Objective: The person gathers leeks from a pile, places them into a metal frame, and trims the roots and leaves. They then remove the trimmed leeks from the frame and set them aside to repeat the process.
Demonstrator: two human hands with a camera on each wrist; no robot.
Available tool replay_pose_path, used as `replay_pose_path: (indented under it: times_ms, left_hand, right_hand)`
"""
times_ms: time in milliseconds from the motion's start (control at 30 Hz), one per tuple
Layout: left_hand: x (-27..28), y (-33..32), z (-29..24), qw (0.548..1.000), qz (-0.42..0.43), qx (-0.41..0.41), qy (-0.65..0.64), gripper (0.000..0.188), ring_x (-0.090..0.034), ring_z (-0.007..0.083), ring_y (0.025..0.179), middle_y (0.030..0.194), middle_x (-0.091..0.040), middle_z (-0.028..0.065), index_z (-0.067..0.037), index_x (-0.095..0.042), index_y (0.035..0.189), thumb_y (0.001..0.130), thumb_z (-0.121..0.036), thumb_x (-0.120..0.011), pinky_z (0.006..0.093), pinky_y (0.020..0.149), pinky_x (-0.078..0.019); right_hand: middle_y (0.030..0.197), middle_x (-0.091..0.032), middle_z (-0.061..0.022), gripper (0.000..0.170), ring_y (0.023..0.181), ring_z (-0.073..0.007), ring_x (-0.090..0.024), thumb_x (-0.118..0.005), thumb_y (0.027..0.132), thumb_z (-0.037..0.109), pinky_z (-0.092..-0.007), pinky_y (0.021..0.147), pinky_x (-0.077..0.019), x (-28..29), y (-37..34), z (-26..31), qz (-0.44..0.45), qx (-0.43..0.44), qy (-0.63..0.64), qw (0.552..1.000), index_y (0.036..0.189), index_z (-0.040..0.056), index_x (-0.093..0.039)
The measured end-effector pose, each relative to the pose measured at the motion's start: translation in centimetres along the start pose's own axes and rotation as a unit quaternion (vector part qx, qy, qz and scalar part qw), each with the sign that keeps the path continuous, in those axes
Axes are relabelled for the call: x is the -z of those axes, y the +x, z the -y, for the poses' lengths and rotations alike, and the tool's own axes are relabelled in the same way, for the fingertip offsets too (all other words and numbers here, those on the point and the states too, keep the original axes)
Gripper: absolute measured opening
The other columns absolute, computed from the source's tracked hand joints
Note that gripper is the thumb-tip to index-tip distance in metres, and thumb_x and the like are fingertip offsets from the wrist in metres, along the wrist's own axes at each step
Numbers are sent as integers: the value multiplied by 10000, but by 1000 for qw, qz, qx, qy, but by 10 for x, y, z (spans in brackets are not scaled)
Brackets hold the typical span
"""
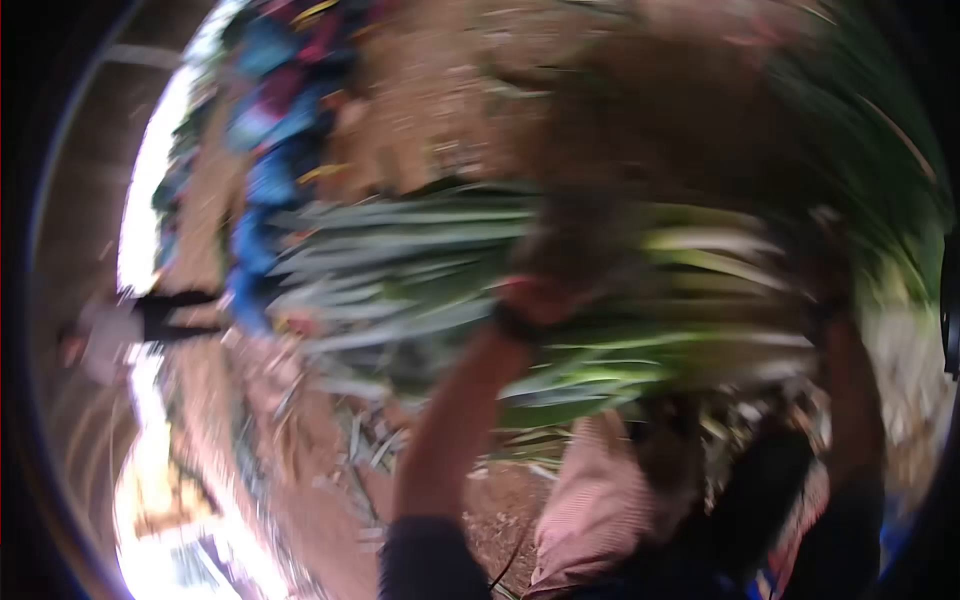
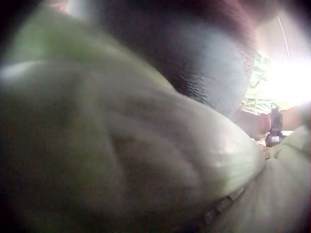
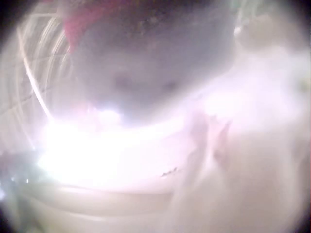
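Note:
A broad bundle of leeks [image 1: 430, 270] lies sideways across the head view, green leaves to the left and pale stalks to the right. My dark-gloved left hand [image 1: 575, 245] grips it around the middle; my right hand [image 1: 808, 255] grips the pale end. Both hands are motion-blurred, so single fingers do not show. In the left wrist view the glove [image 2: 199, 63] lies against thick pale stalks [image 2: 204, 141]. The right wrist view has a grey glove [image 3: 150, 63] over washed-out whitish stalks [image 3: 248, 170].
More leeks [image 1: 880, 170] lie at the right edge. Blue and dark bundles [image 1: 270, 180] line the far left on brown ground [image 1: 430, 110]. Another person [image 1: 110, 335] stands at the far left. Pink checked cloth [image 1: 600, 490] and leaf scraps [image 1: 370, 440] are below the bundle.

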State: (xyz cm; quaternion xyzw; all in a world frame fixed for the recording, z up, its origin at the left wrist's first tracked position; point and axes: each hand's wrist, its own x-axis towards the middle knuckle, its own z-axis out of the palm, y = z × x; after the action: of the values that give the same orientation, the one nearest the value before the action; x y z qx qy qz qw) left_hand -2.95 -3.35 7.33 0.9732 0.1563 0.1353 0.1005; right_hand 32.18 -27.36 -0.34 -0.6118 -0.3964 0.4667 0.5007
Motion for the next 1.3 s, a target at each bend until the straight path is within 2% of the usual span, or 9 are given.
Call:
replay_pose_path:
  times_ms: [67, 133, 167, 233, 467, 733, 767, 933, 1300]
  left_hand:
    - [6, 11, -5, 998, 18, -13, 56, 591, -517, 364, 1238, 1328, -587, 154, -108, -539, 1398, 912, -428, -641, 521, 1098, -350]
    - [21, 20, -24, 995, 57, 16, 86, 604, -513, 348, 1246, 1347, -567, 150, -102, -522, 1418, 913, -416, -631, 522, 1107, -327]
    - [24, 24, -24, 993, 74, 23, 87, 613, -506, 343, 1263, 1360, -559, 151, -102, -510, 1429, 918, -420, -626, 521, 1115, -315]
    - [22, 24, -27, 991, 76, 18, 110, 633, -484, 338, 1300, 1391, -542, 153, -100, -492, 1445, 923, -434, -620, 511, 1127, -302]
    - [15, 25, -23, 984, 134, 46, 107, 738, -409, 324, 1382, 1471, -487, 136, -97, -442, 1481, 893, -499, -637, 496, 1180, -239]
    - [35, 33, -38, 987, 136, 24, 78, 802, -448, 339, 1323, 1419, -523, 149, -68, -527, 1409, 772, -503, -745, 493, 1145, -295]
    - [35, 29, -38, 990, 116, 4, 80, 770, -462, 341, 1306, 1405, -535, 146, -67, -556, 1381, 758, -471, -759, 492, 1132, -313]
    - [33, 19, -43, 995, 66, -11, 78, 589, -543, 334, 1199, 1313, -590, 125, -58, -653, 1235, 709, -292, -776, 480, 1057, -394]
    - [10, 26, -52, 994, 79, 27, 75, 607, -482, 324, 1274, 1377, -519, 139, -46, -560, 1236, 777, -378, -779, 505, 1144, -279]
  right_hand:
    - [1382, -580, -92, 526, 1320, -231, -520, -507, 993, 414, -438, 1066, -461, 0, -15, 20, 28, -14, 128, 991, 1334, 19, -574]
    - [1206, -661, -101, 367, 1168, -262, -609, -639, 924, 327, -406, 998, -499, -11, -8, 46, -66, 121, -377, 916, 1170, 56, -665]
    - [1135, -683, -101, 303, 1099, -270, -640, -686, 893, 289, -391, 967, -510, -11, 1, 44, -41, 268, -574, 773, 1107, 76, -690]
    - [1074, -684, -104, 252, 1006, -304, -642, -733, 847, 233, -403, 885, -524, -42, -10, 56, -171, 248, -431, 851, 1068, 116, -702]
    - [901, -626, -102, 164, 884, -321, -626, -700, 814, 200, -471, 753, -524, -74, -16, 45, -224, 215, -521, 795, 917, 95, -629]
    - [944, -680, -69, 104, 886, -282, -671, -653, 819, 183, -449, 780, -549, -57, -25, 50, -205, 154, -518, 816, 900, 121, -671]
    - [973, -692, -85, 140, 882, -300, -679, -647, 820, 173, -460, 787, -549, -43, -26, 31, -242, 143, -586, 760, 948, 131, -683]
    - [962, -659, -115, 330, 922, -332, -645, -664, 833, 147, -443, 802, -538, -5, -52, 27, -176, 155, -541, 808, 1162, 174, -679]
    - [929, -683, -116, 182, 936, -319, -653, -691, 827, 154, -432, 810, -532, 15, -58, 37, -151, 134, -593, 780, 1001, 102, -686]
